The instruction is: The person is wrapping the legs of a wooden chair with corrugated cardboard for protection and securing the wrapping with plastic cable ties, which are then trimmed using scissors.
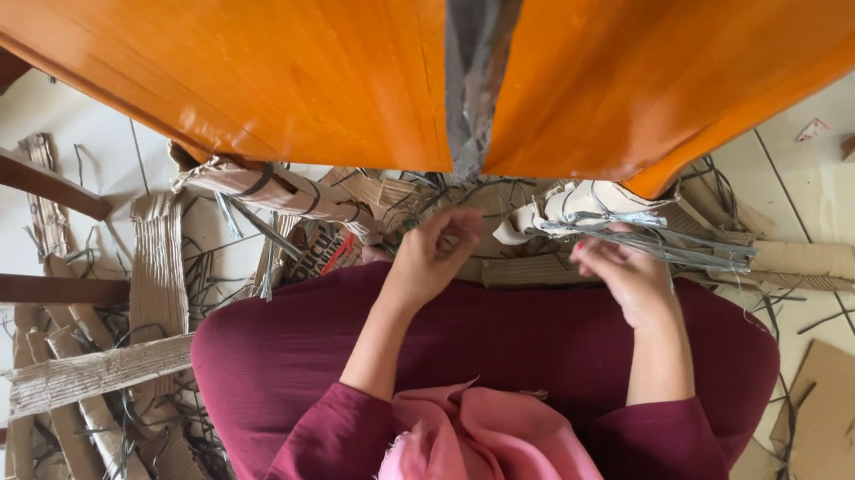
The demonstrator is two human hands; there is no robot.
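Note:
My left hand [431, 255] is raised over my lap, fingers pinched together near thin grey wires just below the table edge. My right hand [629, 276] grips a bundle of thin grey metal wires [648, 240] that stretches to the right over rolled cardboard. A bunch of grey wire strands [475, 68] lies across the orange wooden table [260, 58] and hangs down toward my hands. I sit in a maroon garment with a pink cloth [493, 455] on my lap.
Strips and rolls of corrugated cardboard [159, 271] and loose wires litter the tiled floor around my knees. Dark wooden chair rails [23, 287] stand at the left. Flat cardboard pieces [836, 419] lie at the right.

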